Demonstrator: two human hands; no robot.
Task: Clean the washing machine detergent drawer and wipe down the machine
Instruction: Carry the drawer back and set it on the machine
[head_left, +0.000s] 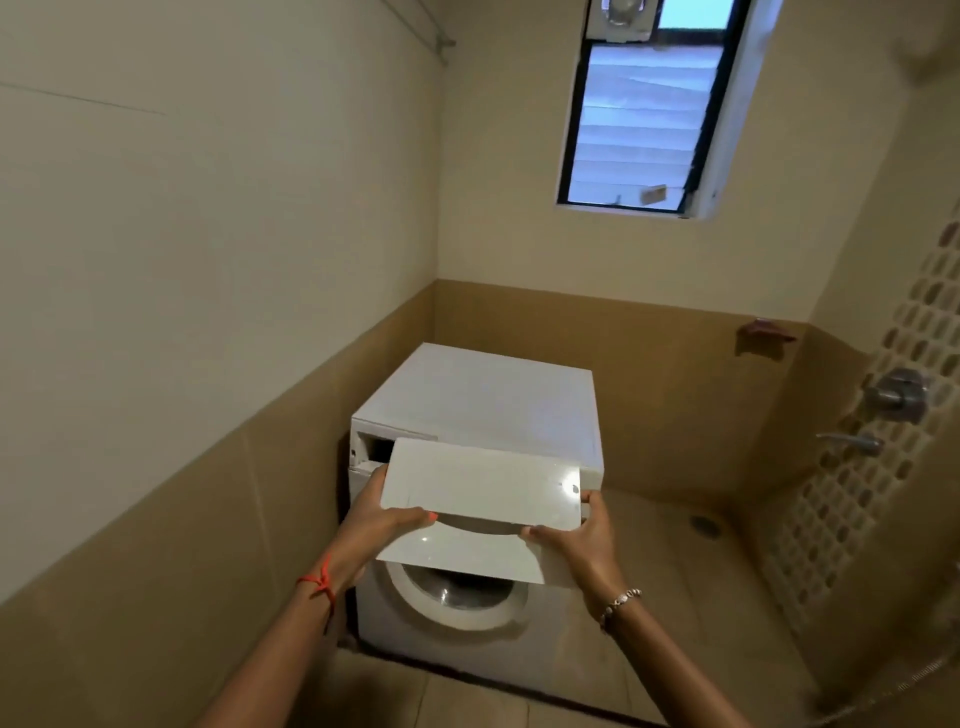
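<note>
A white front-loading washing machine (483, 400) stands in the corner of a tiled room. Its detergent drawer (478, 493) is out of the machine and held in front of it, with the glossy white front panel toward me. My left hand (379, 525) grips the drawer's left end. My right hand (576, 535) grips its right end. The empty drawer slot (376, 449) shows as a dark opening at the machine's top left. The round door (457, 597) is partly hidden behind the drawer.
A beige wall runs close along the left. Taps (896, 395) and a spout (852, 441) stick out of the right wall. A floor drain (704, 524) lies right of the machine. A louvred window (644, 114) is high on the back wall.
</note>
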